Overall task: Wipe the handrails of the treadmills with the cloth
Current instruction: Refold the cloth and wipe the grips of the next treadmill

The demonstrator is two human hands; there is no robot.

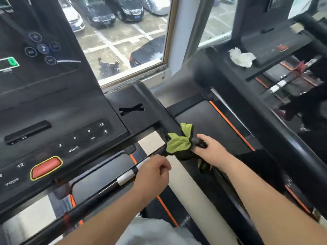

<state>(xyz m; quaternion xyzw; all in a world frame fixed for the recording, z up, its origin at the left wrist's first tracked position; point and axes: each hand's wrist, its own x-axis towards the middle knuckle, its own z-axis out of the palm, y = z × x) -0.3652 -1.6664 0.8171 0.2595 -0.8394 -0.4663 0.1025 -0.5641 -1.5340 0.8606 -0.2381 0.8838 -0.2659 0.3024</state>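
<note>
Console [58,138] overhanging the crossbar [106,187], narrow gap between them, left hand [152,174] gripping the bar's right end, cloth [178,144] and right hand [212,151] occupying the side handrail [154,101], open passage above neighbouring belt [203,121], bounded rightward by next handrail [283,138]

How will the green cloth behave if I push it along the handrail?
Probably floppy: the cloth bunches and folds where the right hand grips it on the handrail. It looks light, its corners standing up unsupported. Loose ends hang below the hand, so they may snag or drag.
</note>
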